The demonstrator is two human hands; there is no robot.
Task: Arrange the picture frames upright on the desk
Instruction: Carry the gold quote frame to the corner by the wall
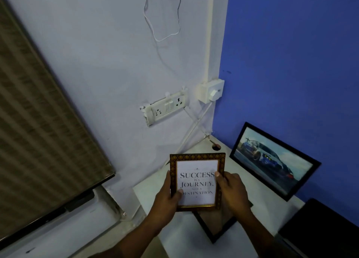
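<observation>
A small brown patterned frame [197, 158] with a white "Success is a journey" print is lifted above the white desk [186, 238], facing me. My left hand [167, 197] grips its left edge and lower corner. My right hand [232, 191] grips its right edge, thumb on the glass. A black frame with a car picture [272, 156] stands upright against the blue wall at the desk's back right. Another black frame [215, 230] lies flat on the desk beneath my hands, partly hidden.
A white socket strip [165, 108] and a switch box [210, 90] hang on the pale wall, with cables running down to a hole in the desk [216, 146]. A dark object [326, 232] sits at the desk's right. A brown striped blind [38, 121] fills the left.
</observation>
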